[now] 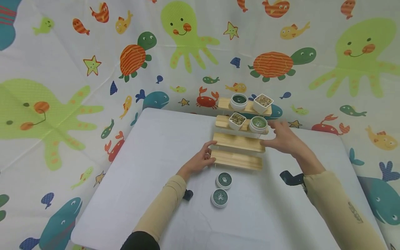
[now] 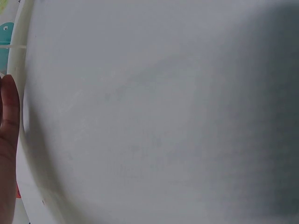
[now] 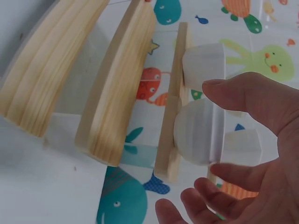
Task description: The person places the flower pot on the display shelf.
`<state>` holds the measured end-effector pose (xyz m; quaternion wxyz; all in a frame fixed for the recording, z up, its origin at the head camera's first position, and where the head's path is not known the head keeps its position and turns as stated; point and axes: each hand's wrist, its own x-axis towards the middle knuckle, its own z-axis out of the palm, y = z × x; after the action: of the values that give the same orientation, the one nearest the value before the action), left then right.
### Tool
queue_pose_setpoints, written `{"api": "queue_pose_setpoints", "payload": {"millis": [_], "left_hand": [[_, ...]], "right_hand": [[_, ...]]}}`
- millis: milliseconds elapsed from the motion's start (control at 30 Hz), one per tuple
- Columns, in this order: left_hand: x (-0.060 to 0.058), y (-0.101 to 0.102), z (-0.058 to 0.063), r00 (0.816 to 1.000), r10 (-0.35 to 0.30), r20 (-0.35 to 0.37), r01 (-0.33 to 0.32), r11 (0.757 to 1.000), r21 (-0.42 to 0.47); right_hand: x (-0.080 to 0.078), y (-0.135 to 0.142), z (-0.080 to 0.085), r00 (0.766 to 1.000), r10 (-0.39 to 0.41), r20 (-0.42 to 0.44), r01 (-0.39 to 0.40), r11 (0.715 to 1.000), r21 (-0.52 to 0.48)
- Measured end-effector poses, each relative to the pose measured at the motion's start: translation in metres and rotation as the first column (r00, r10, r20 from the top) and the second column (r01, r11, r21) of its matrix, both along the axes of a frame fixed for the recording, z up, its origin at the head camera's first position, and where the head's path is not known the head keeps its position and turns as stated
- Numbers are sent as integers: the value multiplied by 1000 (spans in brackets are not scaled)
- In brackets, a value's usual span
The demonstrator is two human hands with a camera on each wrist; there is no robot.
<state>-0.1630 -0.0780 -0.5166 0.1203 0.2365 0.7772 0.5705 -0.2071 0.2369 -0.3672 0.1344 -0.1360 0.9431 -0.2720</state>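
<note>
A tiered stand with wooden shelves [image 1: 239,142] stands at the table's far side. My left hand [image 1: 199,160] holds its left end, with fingertips on the two lower shelves. On the second shelf from the back are a white square pot [image 1: 237,121] with a speckled top and a round white pot [image 1: 258,124] with a green top. My right hand [image 1: 285,139] is beside that round pot, thumb and fingers spread; contact is unclear in the right wrist view. The back shelf carries another round pot [image 1: 239,101] and another square pot [image 1: 263,103].
Two round pots with dark green tops, the nearer [image 1: 219,198] and the farther [image 1: 224,180], stand on the white table [image 1: 150,156] in front of the stand. A sea-animal patterned cloth [image 1: 193,80] hangs behind the table.
</note>
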Motion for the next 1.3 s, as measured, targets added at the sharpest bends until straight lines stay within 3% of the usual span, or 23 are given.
{"api": "queue_pose_setpoints", "payload": {"millis": [733,967,1300], "left_hand": [[-1,1,0,1000,2,-11,-2,1000,-15],[-17,1,-35,1000,29,-11,-30,999,-20],[-13,-1,-34,999,46,-11,-46,998,-38]], "right_hand": [[21,0,-13,999,-4,53,2,999,34],[25,-1,-17,998,20,55,-22,999,29],[31,-4,-25,994,36,101,-37,999,9]]}}
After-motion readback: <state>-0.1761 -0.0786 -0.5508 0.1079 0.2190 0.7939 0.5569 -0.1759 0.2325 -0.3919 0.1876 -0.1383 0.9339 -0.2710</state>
